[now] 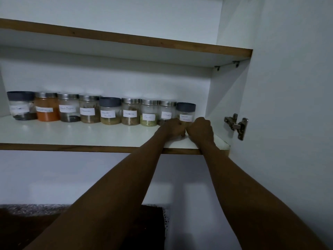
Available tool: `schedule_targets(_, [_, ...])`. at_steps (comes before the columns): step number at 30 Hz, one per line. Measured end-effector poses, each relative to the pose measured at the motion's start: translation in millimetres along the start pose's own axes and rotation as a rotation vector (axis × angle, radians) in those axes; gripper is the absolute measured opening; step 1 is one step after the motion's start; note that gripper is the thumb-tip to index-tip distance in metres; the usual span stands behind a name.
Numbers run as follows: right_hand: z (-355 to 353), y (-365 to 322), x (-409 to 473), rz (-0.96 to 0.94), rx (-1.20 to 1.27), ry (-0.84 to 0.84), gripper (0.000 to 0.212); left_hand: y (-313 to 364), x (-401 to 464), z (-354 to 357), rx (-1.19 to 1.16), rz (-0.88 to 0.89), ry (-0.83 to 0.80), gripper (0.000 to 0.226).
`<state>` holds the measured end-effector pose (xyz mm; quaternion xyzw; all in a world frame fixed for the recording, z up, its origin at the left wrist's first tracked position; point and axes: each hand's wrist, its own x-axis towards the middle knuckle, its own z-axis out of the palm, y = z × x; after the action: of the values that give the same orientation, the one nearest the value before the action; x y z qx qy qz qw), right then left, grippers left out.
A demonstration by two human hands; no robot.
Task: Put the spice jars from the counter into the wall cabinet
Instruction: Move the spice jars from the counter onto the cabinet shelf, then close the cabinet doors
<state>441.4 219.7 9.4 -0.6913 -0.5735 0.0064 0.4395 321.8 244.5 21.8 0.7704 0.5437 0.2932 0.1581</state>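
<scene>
White cabinet shelf (72, 134): nine jars in row. Both hands, left hand (173, 128) & right hand (200, 129), fingers curled round dark-lidded end jar (185, 112), nearest hinge (236, 126).

Nine spice jars (110, 110) stand in one row on the shelf (72, 134): six with silver metal lids, three with dark grey lids. Two shelves show in the cabinet, one door hinge (236, 125), and two hands (200, 129)
</scene>
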Motion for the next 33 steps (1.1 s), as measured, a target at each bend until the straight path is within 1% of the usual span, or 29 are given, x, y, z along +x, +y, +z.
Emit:
schedule_targets(2, [4, 0, -6, -0.054, -0.089, 0.039, 0.019, -2, -3, 0, 0.018, 0.027, 0.032, 0.036])
schedule_targets(4, [4, 1, -10, -0.113, -0.165, 0.058, 0.017, -2, -9, 3, 0.084, 0.069, 0.037, 0.035])
schedule_targets(7, [-2, -1, -23, -0.152, -0.221, 0.047, 0.017, 4, -35, 8, 0.224, 0.121, -0.045, 0.036])
schedule_targets(10, [-12, -10, -55, -0.123, -0.154, 0.033, 0.021, 1, -70, 0, 0.303, 0.146, -0.063, 0.040])
schedule_targets(11, [-14, -16, -71, -0.110, -0.111, 0.030, 0.025, -4, -87, -8, 0.280, 0.146, -0.037, 0.041])
schedule_targets(12, [-14, -23, -90, -0.130, -0.069, 0.027, 0.031, -9, -105, -17, 0.201, 0.153, 0.004, 0.039])
schedule_targets(13, [-13, -32, -112, -0.175, -0.039, 0.030, 0.036, -17, -127, -30, 0.095, 0.159, 0.063, 0.040])
schedule_targets(15, [-3, -53, -151, -0.255, 0.035, 0.059, 0.044, -33, -168, -57, -0.059, 0.189, 0.212, 0.050])
schedule_targets(17, [4, -102, -200, -0.302, 0.144, 0.073, 0.050, -60, -220, -101, -0.072, 0.213, 0.383, 0.054])
schedule_targets(19, [9, -155, -240, -0.338, 0.258, 0.049, 0.051, -82, -266, -139, -0.061, 0.224, 0.526, 0.057])
schedule_targets(21, [9, -225, -285, -0.406, 0.373, 0.043, 0.048, -112, -318, -191, -0.015, 0.223, 0.672, 0.057])
schedule_targets(23, [8, -268, -301, -0.446, 0.449, 0.025, 0.046, -125, -346, -219, 0.007, 0.183, 0.817, 0.058])
schedule_targets(24, [6, -312, -334, -0.472, 0.504, 0.018, 0.046, -143, -385, -252, 0.058, 0.148, 0.896, 0.058])
schedule_targets(27, [2, -398, -400, -0.502, 0.611, -0.019, 0.042, -167, -458, -312, 0.256, 0.083, 1.099, 0.058])
schedule_targets(28, [1, -422, -422, -0.521, 0.631, -0.019, 0.041, -173, -481, -332, 0.326, 0.043, 1.152, 0.059])
schedule_targets(30, [0, -463, -464, -0.536, 0.667, -0.072, 0.041, -184, -522, -365, 0.442, -0.049, 1.244, 0.062])
schedule_targets(33, [-5, -515, -515, -0.582, 0.709, -0.173, 0.045, -201, -579, -408, 0.437, -0.166, 1.359, 0.073])
